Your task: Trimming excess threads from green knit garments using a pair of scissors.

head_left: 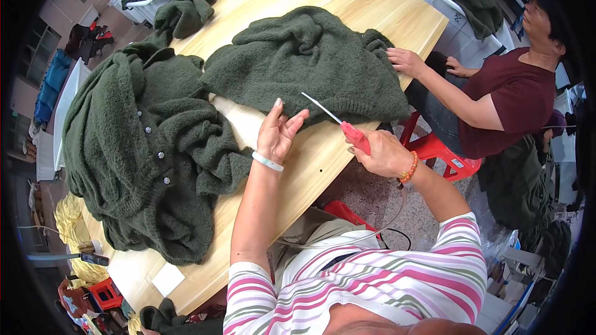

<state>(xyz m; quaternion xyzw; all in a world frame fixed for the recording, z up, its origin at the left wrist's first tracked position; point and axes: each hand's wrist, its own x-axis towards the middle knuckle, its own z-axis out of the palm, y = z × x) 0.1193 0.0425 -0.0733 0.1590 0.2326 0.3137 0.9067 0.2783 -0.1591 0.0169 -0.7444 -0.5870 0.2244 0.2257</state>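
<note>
Watching head view | my right hand (385, 152) was clamped on the red-handled snips (340, 123), blades over the table edge | my left hand (277, 130) hovered, fingers loosely apart, touching the near hem of the green sweater (304, 62) on the wooden table (323, 155).

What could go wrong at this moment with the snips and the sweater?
1. The snips in the right hand point their open tip toward the left hand, so the fingers could get nicked.
2. The tip lies close over the green sweater, so it might snag or cut the knit.
3. A co-worker's hand rests on the same sweater; a tug could shift it.
</note>
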